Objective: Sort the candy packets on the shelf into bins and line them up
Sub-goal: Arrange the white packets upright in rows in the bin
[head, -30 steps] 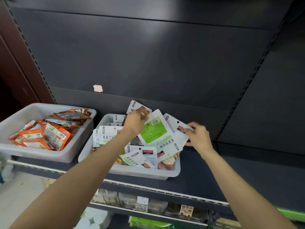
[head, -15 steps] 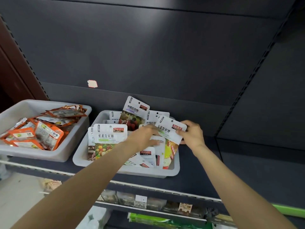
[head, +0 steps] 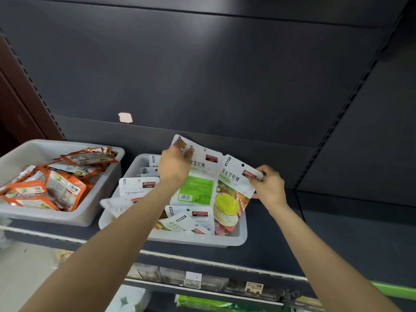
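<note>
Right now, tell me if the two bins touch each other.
Apart. The head view shows dark shelf between the orange-packet bin and the white-packet bin.

A dark grey back panel rises behind the shelving, with a small torn white sticker adhering to it near its lower seam. A perforated upright runs diagonally at right, and brown woodwork stands at far left. On the lower shelf, a price tag and a printed label hang along the front rail, with green packaging below.
</note>
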